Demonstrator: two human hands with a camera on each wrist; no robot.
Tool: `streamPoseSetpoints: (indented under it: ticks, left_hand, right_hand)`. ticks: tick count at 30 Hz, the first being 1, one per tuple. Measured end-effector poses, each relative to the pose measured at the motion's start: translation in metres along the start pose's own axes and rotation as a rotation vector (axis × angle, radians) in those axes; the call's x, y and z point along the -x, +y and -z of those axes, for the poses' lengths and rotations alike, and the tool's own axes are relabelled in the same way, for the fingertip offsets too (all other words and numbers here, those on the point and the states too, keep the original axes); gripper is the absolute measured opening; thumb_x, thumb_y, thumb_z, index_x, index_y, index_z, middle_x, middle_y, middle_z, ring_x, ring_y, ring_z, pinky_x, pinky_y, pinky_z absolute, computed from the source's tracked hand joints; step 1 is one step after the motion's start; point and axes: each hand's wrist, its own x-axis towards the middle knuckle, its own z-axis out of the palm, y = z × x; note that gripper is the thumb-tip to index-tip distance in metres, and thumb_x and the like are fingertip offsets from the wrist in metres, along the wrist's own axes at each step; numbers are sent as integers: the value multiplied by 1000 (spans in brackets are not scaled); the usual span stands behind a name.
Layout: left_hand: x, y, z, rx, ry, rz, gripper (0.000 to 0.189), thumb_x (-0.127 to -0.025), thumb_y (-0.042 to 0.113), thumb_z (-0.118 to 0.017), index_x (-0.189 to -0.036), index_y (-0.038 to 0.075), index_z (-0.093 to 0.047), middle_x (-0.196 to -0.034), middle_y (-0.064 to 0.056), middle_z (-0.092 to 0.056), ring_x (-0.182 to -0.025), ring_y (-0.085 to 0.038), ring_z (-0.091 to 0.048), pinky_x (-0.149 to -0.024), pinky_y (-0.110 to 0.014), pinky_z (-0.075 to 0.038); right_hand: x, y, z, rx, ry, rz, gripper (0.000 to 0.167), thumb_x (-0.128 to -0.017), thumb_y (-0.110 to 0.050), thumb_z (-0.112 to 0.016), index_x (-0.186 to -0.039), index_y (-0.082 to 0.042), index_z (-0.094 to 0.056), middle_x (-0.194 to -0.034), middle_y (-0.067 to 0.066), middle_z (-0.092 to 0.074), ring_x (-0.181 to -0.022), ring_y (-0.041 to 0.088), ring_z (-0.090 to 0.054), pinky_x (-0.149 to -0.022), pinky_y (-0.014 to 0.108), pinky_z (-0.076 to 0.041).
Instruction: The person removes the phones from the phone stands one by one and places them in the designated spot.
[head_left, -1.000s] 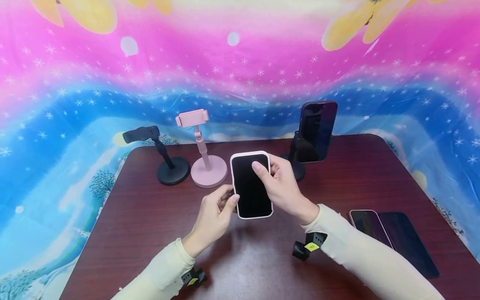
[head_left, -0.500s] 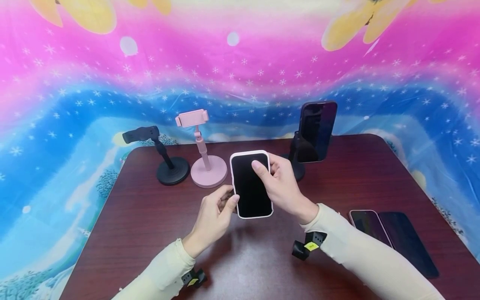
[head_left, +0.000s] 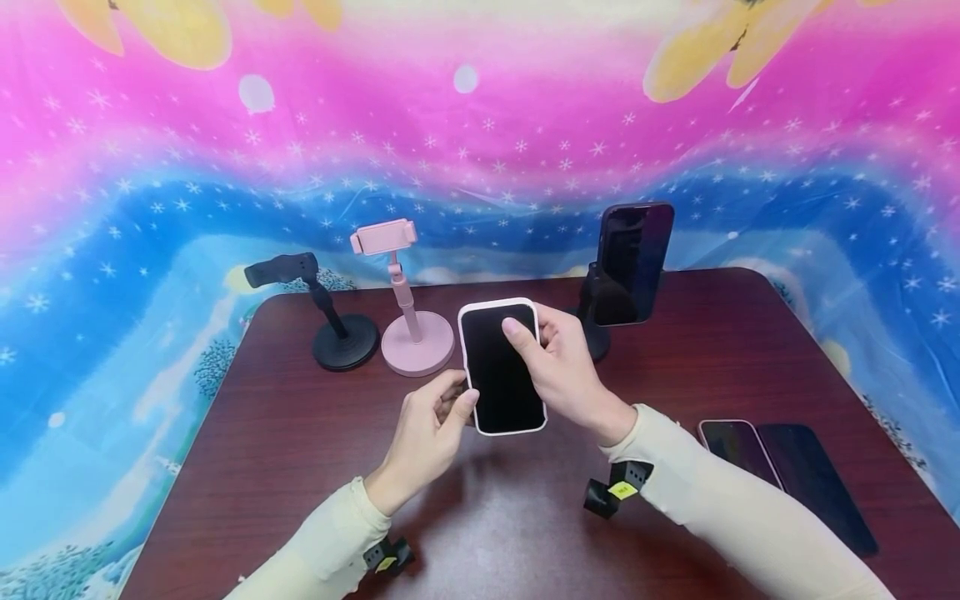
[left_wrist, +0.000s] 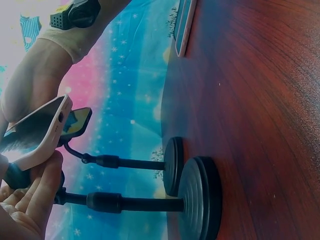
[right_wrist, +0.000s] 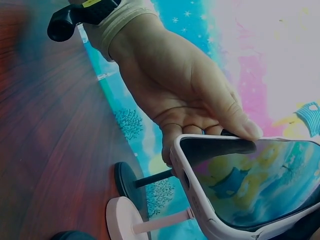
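Note:
A phone in a white case [head_left: 495, 375], dark screen facing up, is held in both hands over the middle of the table. My left hand [head_left: 431, 429] pinches its lower left edge, thumb in front and fingers behind. My right hand [head_left: 566, 367] grips its upper right side, with the thumb lying on the screen. In the left wrist view, a black phone stand [left_wrist: 150, 204] rises to right behind the phone, its head partly hidden by fingers and phone; the head view hides this stand. The right wrist view shows my left hand [right_wrist: 175, 80] at the phone's port end.
An unloaded black stand [head_left: 345, 343] and a pink stand [head_left: 417, 343] stand at the back left. At the back right, another stand carries a dark phone [head_left: 634, 262]. Two phones lie on the right, one pink-edged [head_left: 738, 446], the other dark [head_left: 817, 483]. A patterned cloth [head_left: 465, 150] hangs behind.
The phone's top edge has shifted very slightly up and to the left, with my right hand following. My left hand keeps its hold in the same place.

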Motion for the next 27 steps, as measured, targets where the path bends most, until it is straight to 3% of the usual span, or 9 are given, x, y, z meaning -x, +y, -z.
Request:
streamPoseSetpoints:
  ticks: [8,15,23,27]
  left_hand:
    - [-1,2,-1,28,-8,10,18,-101,7,-61,-113,-5,-65,-91,-18,-75,-70,-7,-71,-68,-28,-64]
    - [-1,-1,-1,-20,25,-18,17,-100,7,-62,-111,-5,-66,-92,-17,-75,-71,-7,-70,-68,-25,-62]
    - [-2,1,0,-36,24,-10,17,-99,9,-63,-111,-4,-66,-91,-15,-76,-70,-6,-70,-67,-25,-62]
    - [-2,3,0,-35,14,2,18,-100,9,-62,-112,-4,-66,-90,-15,-76,-70,-6,-70,-67,-25,-62]
  right_hand:
    - [-2,0,0,-16,1,7,23,-103,-8,-56,-114,9,-66,-89,33,-72,-70,14,-76,-64,38,-65]
    - [-6,-2,0,-22,17,23,21,-102,-6,-56,-112,9,-67,-86,27,-75,-69,15,-76,-63,38,-65]
    - [-9,-4,0,-44,36,20,23,-102,-7,-56,-113,10,-66,-81,-10,-77,-71,13,-76,-65,36,-65]
    - [-10,-6,0,-52,40,16,24,-103,-7,-55,-113,11,-66,-80,-14,-77,-70,12,-76,-65,34,-64]
